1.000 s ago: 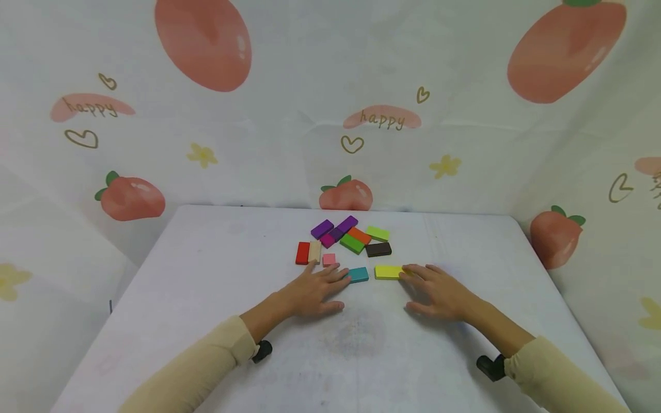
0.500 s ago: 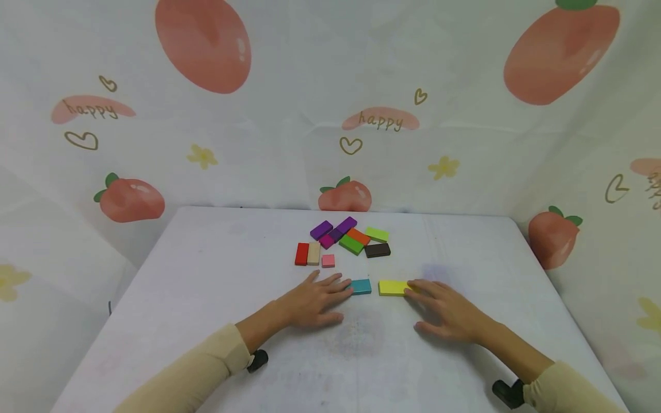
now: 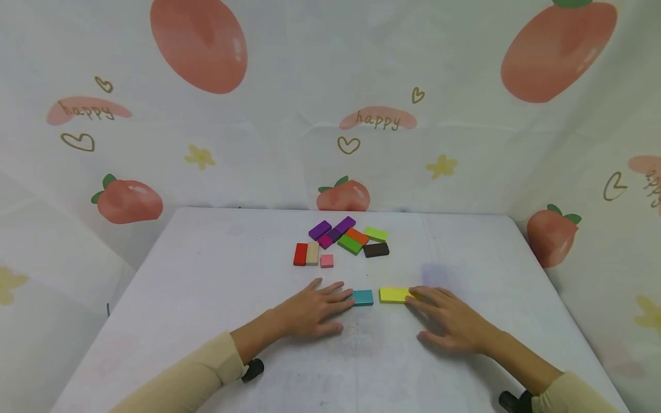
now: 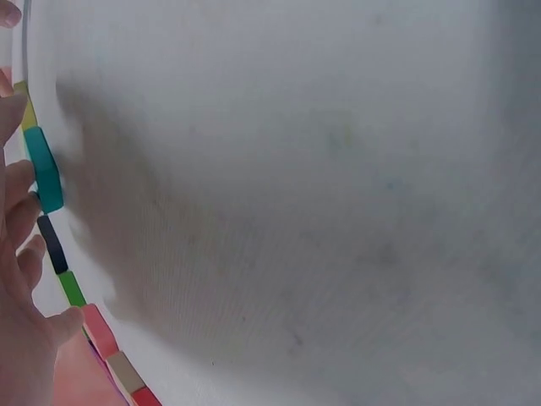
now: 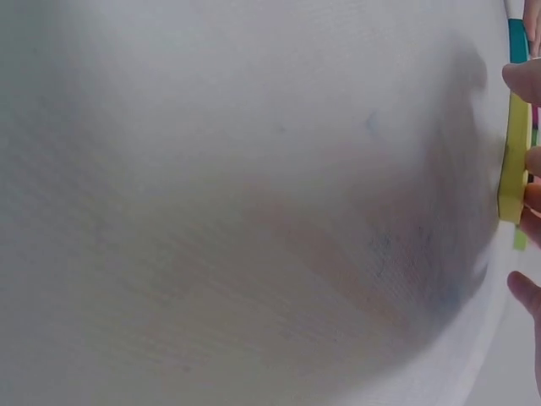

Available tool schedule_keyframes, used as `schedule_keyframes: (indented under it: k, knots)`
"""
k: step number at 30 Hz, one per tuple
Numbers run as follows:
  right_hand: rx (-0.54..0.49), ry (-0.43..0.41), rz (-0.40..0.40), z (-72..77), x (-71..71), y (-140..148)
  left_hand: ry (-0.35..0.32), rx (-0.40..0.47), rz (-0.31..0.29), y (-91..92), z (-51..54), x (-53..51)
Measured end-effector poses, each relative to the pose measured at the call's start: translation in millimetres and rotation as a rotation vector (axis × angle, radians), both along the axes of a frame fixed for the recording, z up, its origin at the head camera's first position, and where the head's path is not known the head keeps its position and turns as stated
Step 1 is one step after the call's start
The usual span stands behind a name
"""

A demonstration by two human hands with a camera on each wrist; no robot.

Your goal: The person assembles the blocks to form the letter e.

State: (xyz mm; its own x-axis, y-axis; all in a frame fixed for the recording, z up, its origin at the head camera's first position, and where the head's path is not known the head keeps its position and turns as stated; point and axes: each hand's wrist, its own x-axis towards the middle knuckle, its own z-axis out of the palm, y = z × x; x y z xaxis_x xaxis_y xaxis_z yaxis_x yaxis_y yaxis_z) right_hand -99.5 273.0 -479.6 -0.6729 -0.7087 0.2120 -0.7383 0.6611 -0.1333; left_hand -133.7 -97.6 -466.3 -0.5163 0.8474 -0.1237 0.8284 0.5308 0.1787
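Note:
My left hand (image 3: 312, 311) lies over the white table with its fingers spread. Its fingertips touch the left end of a teal block (image 3: 364, 297). To the right, a longer yellow block (image 3: 393, 295) lies roughly in line with the teal one, a narrow gap between them. Fingertips of my right hand (image 3: 451, 320) rest on the yellow block's right end, thumb held apart. At the edge of the left wrist view the teal block (image 4: 46, 173) shows beside the fingers. In the right wrist view, fingers cover part of the yellow block (image 5: 514, 169).
Behind the hands lie a red block (image 3: 300, 254), a beige block (image 3: 312, 253) and a small pink block (image 3: 327, 261). Farther back are several purple and magenta blocks, an orange block (image 3: 357, 236), a green block (image 3: 350, 245), a lime block (image 3: 376, 234) and a black block (image 3: 376, 250).
Both hands have moved toward the person, sliding the teal and yellow blocks away from the other blocks. The two blocks also shifted slightly right. The back group stays in place.

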Motion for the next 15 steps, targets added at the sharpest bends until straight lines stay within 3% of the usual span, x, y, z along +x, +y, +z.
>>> schedule_keyframes:
  k: [15]
  knots:
    - [-0.028,0.017,0.031,0.8,5.1,-1.1,0.023,0.003,-0.038,1.6,0.6,6.2]
